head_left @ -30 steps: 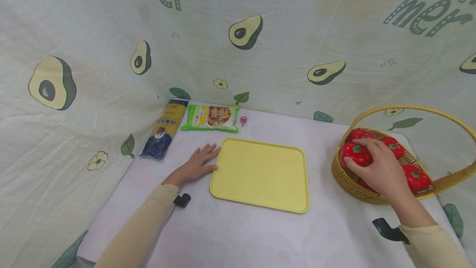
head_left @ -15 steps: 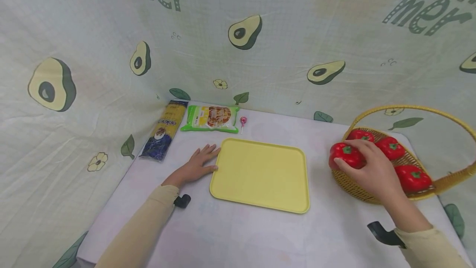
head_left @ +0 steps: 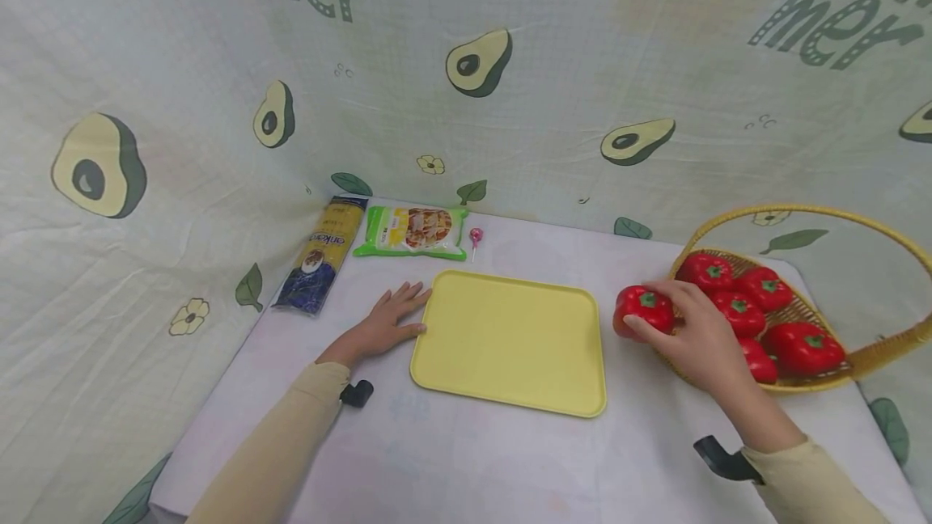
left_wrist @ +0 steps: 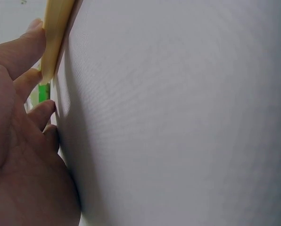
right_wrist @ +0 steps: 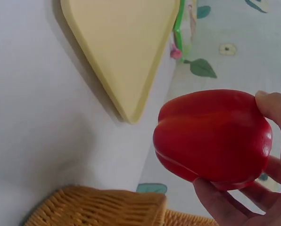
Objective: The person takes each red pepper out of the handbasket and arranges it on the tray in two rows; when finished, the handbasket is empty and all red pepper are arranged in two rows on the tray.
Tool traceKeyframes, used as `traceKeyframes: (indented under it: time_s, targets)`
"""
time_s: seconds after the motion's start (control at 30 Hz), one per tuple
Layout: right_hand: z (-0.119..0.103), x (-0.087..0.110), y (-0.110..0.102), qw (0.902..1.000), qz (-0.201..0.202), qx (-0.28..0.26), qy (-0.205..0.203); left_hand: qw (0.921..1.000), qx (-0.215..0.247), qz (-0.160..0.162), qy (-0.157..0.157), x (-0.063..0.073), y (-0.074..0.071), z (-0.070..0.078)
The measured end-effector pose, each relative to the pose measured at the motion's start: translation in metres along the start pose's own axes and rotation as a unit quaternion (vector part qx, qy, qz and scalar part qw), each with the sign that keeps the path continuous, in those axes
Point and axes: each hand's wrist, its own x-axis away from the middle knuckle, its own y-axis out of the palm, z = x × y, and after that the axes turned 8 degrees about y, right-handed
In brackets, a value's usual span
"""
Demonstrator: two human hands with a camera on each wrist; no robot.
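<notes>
My right hand (head_left: pixel 702 338) grips a red bell pepper (head_left: pixel 644 311) between thumb and fingers, in the air just left of the wicker basket (head_left: pixel 688 374). The right wrist view shows the pepper (right_wrist: pixel 213 136) large and glossy, with the basket's woven side (right_wrist: pixel 93 207) below. Several more red bell peppers (head_left: pixel 804 348) lie in the basket. At the left edge of the yellow tray (head_left: pixel 510 342), my left hand (head_left: pixel 379 326) rests on the table with fingers spread, fingertips at the rim. In the left wrist view that hand's thumb (left_wrist: pixel 22 49) is against the tray's side (left_wrist: pixel 55 37).
Behind the tray lie a green-and-white food packet (head_left: pixel 415 231) and a pink lollipop (head_left: pixel 476 237). A blue-and-yellow pasta bag (head_left: pixel 320 257) lies at the back left. The basket's tall handle (head_left: pixel 801 211) arches over it. An avocado-print cloth (head_left: pixel 539 144) hangs behind the white table (head_left: pixel 466 467).
My right hand has lifted the bell pepper out of the basket and carried it left, toward the tray. More peppers in the basket now show. The left hand has stayed in place.
</notes>
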Motion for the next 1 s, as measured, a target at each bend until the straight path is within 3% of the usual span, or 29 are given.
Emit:
traceKeyframes:
  time_s: [0.37,1.0]
  targets:
    - [-0.014,-0.006,0.024,0.9991,-0.003,-0.033,-0.027,1.0,0.0,0.001,0.005,0.0,0.001,-0.002]
    - [-0.033,-0.022,0.062,0.9939,-0.066,-0.079,-0.04,1.0,0.009,-0.003,0.002,0.001,0.0,-0.001]
